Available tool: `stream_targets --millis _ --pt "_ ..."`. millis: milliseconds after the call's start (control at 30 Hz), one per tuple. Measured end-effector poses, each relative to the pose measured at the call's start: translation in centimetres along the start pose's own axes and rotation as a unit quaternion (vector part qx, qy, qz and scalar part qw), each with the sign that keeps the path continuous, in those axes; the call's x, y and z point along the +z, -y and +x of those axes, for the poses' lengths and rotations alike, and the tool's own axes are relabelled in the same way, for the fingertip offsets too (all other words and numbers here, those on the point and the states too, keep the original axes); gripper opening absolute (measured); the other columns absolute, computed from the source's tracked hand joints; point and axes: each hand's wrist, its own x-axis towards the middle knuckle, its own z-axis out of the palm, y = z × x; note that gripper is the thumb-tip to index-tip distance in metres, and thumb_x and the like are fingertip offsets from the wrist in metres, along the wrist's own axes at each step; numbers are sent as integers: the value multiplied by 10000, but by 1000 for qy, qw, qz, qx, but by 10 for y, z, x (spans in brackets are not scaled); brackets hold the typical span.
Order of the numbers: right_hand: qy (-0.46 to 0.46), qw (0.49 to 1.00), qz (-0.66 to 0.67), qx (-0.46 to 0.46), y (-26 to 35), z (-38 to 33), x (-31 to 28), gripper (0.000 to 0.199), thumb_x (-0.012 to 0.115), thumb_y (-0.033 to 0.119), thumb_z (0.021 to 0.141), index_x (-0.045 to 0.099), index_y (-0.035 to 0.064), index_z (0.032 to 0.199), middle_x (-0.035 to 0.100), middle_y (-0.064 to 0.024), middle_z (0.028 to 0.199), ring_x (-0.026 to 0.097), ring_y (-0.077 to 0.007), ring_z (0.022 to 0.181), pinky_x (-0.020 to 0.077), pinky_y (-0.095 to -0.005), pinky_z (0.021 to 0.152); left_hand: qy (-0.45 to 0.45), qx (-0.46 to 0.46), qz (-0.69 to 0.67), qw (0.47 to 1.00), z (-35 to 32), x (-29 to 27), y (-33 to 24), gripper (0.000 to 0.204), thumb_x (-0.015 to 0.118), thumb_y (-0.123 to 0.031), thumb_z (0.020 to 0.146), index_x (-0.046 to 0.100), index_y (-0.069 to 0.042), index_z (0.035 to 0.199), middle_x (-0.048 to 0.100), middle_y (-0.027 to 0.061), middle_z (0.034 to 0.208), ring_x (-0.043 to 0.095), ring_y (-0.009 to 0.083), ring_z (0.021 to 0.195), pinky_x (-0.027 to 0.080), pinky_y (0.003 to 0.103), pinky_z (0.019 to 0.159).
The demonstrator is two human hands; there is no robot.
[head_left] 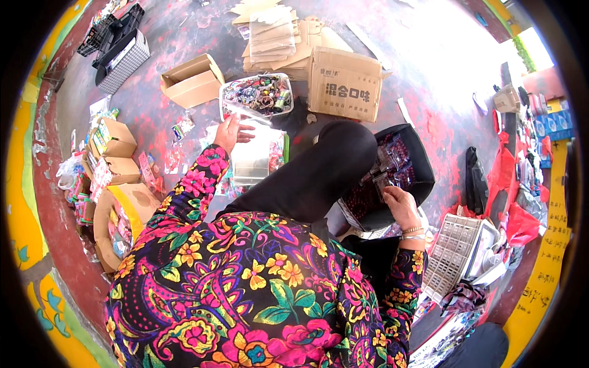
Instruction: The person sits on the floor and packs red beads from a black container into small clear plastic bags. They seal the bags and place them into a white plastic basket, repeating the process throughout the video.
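My left hand [228, 134] hovers with its fingers stretched out and apart, just in front of a white plastic tub [223, 113] piled with small colourful trinkets [257, 95]. Beneath and beside it lies a translucent flat lid or sheet [253, 161], with packaged items partly hidden around it. Over a black bin [422, 161] to the right of my knee, my right hand [404, 210] is closed in a pinch. A small clear packet [381, 182] shows at its fingertips. Inside the bin are clear bags of dark red bead-like pieces [396, 156].
An open cardboard box [195, 81], flattened cardboard [270, 43] and a closed carton [343, 86] stand ahead. More boxes [113, 138] of packaged goods line the left. A pale plastic basket [453, 251] and red bags [503, 172] lie to the right; crates [123, 64] sit far left.
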Motion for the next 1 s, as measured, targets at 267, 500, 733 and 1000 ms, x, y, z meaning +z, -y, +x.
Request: stream_targets --millis 267,500,733,1000 --pt "-41 930 366 -14 34 -2 -16 268 507 186 919 590 -20 1070 651 -74 900 613 -124 795 486 -241 718 240 154 -59 957 -28 121 -141 411 359 -293 976 422 -9 1267 639 154 931 648 240 811 514 294 656" --pt "-6 743 644 -182 63 -10 -57 583 442 422 926 435 -76 1229 584 -191 1101 586 -238 972 459 -322 845 450 89 -87 884 -48 262 -159 359 374 -229 975 440 -30 1266 637 151 964 630 209 834 498 269 657" --pt "-168 733 655 -76 12 -22 -50 210 596 122 864 599 -4 1031 648 -54 887 588 -98 739 469 -222 664 500 -4 -43 865 -48 326 -110 306 470 -148 938 488 -47 1226 610 52 962 592 106 797 500 263 713" --pt "-234 757 610 -21 6 -19 -41 79 602 89 850 652 29 866 629 -3 756 492 -46 588 381 -176 540 484 50 -1 873 -36 329 -92 313 454 -258 950 535 -27 1146 624 39 914 586 100 825 490 262 696"
